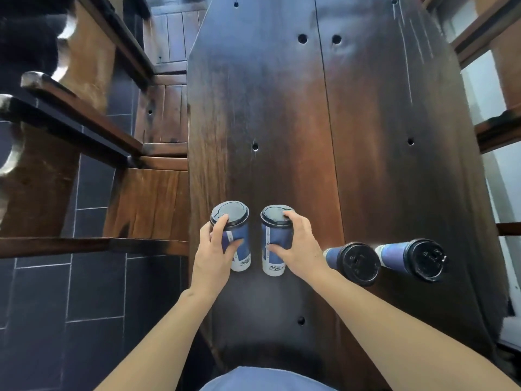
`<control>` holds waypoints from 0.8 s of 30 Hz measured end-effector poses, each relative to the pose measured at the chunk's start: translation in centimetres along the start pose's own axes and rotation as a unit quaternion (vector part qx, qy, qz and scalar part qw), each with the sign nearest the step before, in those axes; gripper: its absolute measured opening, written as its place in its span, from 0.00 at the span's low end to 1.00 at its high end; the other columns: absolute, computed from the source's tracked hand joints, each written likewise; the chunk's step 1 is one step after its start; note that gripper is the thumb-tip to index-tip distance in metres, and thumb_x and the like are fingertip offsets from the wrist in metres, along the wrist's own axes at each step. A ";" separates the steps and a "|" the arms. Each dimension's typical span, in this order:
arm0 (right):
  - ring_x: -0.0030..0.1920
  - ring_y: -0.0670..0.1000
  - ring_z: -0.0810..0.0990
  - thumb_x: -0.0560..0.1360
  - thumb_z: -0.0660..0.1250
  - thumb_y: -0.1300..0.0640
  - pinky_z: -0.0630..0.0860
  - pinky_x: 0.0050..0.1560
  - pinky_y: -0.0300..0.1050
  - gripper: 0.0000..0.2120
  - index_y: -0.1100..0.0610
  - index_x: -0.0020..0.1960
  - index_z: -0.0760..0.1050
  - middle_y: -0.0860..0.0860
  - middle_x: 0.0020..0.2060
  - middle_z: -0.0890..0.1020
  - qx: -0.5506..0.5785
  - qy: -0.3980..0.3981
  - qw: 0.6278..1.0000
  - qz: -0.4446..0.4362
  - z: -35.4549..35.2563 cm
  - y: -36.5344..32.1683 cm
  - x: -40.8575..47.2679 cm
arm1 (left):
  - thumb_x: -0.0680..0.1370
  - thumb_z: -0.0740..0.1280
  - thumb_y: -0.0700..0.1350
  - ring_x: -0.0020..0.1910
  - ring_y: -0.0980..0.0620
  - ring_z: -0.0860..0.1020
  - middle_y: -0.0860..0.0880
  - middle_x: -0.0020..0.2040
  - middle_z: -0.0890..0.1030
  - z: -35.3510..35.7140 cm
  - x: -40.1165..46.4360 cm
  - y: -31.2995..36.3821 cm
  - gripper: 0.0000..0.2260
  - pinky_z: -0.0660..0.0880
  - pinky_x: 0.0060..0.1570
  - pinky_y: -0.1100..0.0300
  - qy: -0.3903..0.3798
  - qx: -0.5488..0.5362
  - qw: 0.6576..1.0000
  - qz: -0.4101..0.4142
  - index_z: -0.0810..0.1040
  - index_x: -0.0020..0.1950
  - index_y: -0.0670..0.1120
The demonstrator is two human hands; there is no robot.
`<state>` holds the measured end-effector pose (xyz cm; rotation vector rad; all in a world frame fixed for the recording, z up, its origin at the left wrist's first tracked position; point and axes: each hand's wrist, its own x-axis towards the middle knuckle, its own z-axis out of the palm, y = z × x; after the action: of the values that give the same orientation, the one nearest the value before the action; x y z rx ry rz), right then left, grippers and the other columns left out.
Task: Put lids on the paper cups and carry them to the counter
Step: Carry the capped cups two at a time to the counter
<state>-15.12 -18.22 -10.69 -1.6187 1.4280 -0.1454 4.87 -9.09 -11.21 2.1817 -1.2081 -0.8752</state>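
Both my hands grip lidded cups on the wooden table.

My left hand wraps one blue cup; my right hand wraps its neighbour, forefinger on its lid. Two more lidded cups stand just beyond my right fingers.

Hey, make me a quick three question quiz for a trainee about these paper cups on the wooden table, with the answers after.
1. True or false: every blue paper cup on the dark wooden table already wears a black plastic lid.
2. How many cups stand untouched?
3. Which cup does the left hand grip? A, left-most; B, right-most.

Key:
1. True; all four are lidded.
2. Two: the third cup and the far right cup.
3. A, the left-most cup; the right hand grips the second cup.
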 end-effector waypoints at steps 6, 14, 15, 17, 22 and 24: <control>0.62 0.41 0.73 0.70 0.80 0.55 0.76 0.61 0.35 0.40 0.38 0.73 0.62 0.47 0.67 0.68 0.084 -0.025 0.996 -0.004 0.8 -0.7 2.8 | 0.79 0.74 0.41 0.68 0.53 0.73 0.54 0.72 0.68 0.7 2.3 0.4 0.32 0.76 0.69 0.46 -0.031 -0.158 0.986 -0.050 0.63 0.77 0.60; 0.61 0.36 0.71 0.74 0.77 0.54 0.73 0.51 0.24 0.45 0.39 0.78 0.51 0.39 0.72 0.64 0.167 -0.098 0.980 0.041 -1.0 -1.2 4.3 | 0.76 0.75 0.55 0.64 0.57 0.76 0.56 0.74 0.72 -1.5 4.0 2.1 0.36 0.78 0.60 0.60 -0.082 -0.228 0.965 -0.098 0.58 0.77 0.65; 0.61 0.36 0.71 0.75 0.77 0.53 0.72 0.50 0.24 0.44 0.39 0.78 0.50 0.38 0.72 0.63 0.169 -0.101 0.980 0.040 -1.2 -1.5 4.1 | 0.77 0.73 0.56 0.65 0.56 0.77 0.56 0.74 0.71 -1.7 3.8 2.6 0.34 0.78 0.62 0.58 -0.092 -0.234 0.963 -0.094 0.57 0.76 0.66; 0.64 0.40 0.73 0.75 0.76 0.51 0.75 0.52 0.28 0.43 0.36 0.77 0.50 0.40 0.74 0.65 0.185 -0.110 0.976 0.037 -1.6 -1.8 3.4 | 0.78 0.67 0.60 0.67 0.53 0.77 0.55 0.74 0.70 -2.3 3.4 3.8 0.30 0.78 0.65 0.54 -0.114 -0.248 0.959 -0.080 0.55 0.75 0.67; 0.63 0.45 0.78 0.75 0.76 0.51 0.81 0.50 0.36 0.39 0.33 0.74 0.55 0.39 0.67 0.72 0.241 -0.107 0.963 0.050 -3.5 -2.1 0.6 | 0.81 0.62 0.59 0.70 0.60 0.74 0.63 0.77 0.65 -4.3 1.7 6.7 0.27 0.78 0.65 0.58 -0.189 -0.301 0.933 -0.049 0.52 0.75 0.73; 0.62 0.44 0.77 0.74 0.76 0.50 0.80 0.50 0.35 0.39 0.33 0.74 0.56 0.38 0.66 0.72 0.238 -0.099 0.965 0.043 -4.5 -2.2 -0.7 | 0.80 0.66 0.56 0.69 0.60 0.75 0.66 0.75 0.67 -5.1 0.4 7.9 0.29 0.80 0.58 0.62 -0.213 -0.319 0.923 -0.040 0.54 0.73 0.77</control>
<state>-16.55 -20.39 -6.37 -1.1402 1.1952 -0.2493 4.44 -12.67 -2.53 1.5579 -0.8363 -1.5811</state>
